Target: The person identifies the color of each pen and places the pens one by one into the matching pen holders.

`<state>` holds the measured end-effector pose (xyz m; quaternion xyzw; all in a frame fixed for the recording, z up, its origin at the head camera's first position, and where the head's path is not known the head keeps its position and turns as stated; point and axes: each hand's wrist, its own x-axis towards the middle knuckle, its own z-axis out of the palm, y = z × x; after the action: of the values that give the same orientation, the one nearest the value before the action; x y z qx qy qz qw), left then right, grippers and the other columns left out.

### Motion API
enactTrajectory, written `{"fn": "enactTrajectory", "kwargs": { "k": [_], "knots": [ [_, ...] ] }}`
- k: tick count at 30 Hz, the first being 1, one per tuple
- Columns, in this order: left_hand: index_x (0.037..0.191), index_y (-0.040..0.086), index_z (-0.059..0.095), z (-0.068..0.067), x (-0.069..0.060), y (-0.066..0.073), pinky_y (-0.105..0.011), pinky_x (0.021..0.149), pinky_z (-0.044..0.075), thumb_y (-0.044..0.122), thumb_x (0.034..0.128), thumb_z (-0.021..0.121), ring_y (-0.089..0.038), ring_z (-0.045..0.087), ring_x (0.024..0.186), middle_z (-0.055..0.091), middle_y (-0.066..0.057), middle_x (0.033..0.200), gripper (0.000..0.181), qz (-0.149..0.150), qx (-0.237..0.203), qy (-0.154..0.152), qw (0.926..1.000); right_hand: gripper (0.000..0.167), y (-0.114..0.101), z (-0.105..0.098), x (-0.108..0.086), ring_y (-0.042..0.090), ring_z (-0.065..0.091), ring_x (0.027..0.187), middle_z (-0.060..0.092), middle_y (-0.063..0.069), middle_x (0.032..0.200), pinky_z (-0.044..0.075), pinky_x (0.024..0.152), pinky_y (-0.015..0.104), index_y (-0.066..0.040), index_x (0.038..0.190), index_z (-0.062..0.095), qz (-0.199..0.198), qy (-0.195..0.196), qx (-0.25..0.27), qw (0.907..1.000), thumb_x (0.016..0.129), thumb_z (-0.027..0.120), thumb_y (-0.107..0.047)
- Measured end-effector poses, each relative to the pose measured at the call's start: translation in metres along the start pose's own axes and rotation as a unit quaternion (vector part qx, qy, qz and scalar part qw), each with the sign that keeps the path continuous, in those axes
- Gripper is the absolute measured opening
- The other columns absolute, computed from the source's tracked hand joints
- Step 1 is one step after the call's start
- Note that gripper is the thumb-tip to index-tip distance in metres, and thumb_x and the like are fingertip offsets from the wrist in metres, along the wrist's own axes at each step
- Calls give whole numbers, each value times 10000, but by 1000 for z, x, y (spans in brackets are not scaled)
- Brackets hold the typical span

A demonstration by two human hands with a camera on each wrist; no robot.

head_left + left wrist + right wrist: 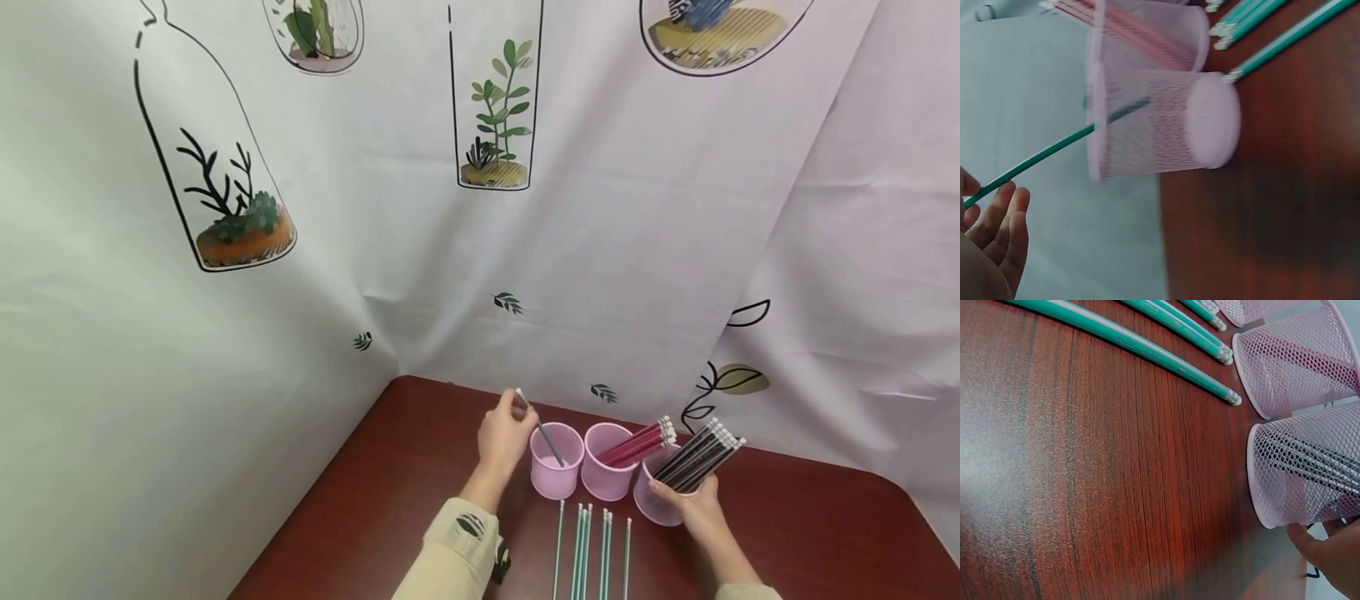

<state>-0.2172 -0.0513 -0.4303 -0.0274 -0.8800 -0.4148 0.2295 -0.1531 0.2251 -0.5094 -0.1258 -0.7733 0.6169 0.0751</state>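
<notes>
In the head view my left hand [507, 433] pinches a green pencil [1041, 155] near its eraser end, the other end down inside the left pink mesh cup [555, 482]. No other pencil shows in that cup. My right hand [693, 504] holds the right pink cup [1304, 465], thumb and fingers around its side. Black pencils [693, 458] lean to the right in it. Red pencils [633, 446] lean in the middle cup [609, 483]. Several green pencils [583, 550] lie on the table in front of the cups.
The cups stand in a row on a dark red-brown table [420, 450], near its back edge. Behind hangs a white cloth [600, 250] printed with plants in bottles. A small black object [501, 562] lies beside my left sleeve.
</notes>
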Motion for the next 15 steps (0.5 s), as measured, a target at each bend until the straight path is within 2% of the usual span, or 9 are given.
{"fn": "enactTrajectory", "kwargs": {
  "k": [4,7,12,15],
  "knots": [
    [861,182,595,14,-11,-11,-304,550,456,222,806,628,-119,622,631,675,83,720,76,-374,-408,115,9984,938,1,-3,1,430,218,1252,135,320,1369,162,1051,542,74,1382,24,-30,-19,-9,10000,789,718,-144],
    [861,157,606,22,-17,-19,-284,548,451,192,812,630,-87,585,587,668,68,681,65,-601,-866,221,9942,931,1,-5,1,420,231,1248,161,318,1361,168,1051,533,70,1378,31,15,-14,-16,10000,791,719,-150],
    [864,115,608,31,-26,-30,-296,595,473,107,810,640,-103,596,649,682,24,724,64,-728,-1445,479,9857,952,0,-5,1,428,221,1252,147,328,1365,159,1053,535,77,1378,7,25,-90,-59,9999,794,720,-164],
    [858,101,604,35,-30,-37,-285,598,469,76,813,642,-112,586,670,684,10,755,64,-778,-1674,475,9817,939,0,-4,1,416,247,1237,155,322,1361,174,1049,530,78,1375,23,-20,-81,-41,10000,791,723,-148]
  ]
}}
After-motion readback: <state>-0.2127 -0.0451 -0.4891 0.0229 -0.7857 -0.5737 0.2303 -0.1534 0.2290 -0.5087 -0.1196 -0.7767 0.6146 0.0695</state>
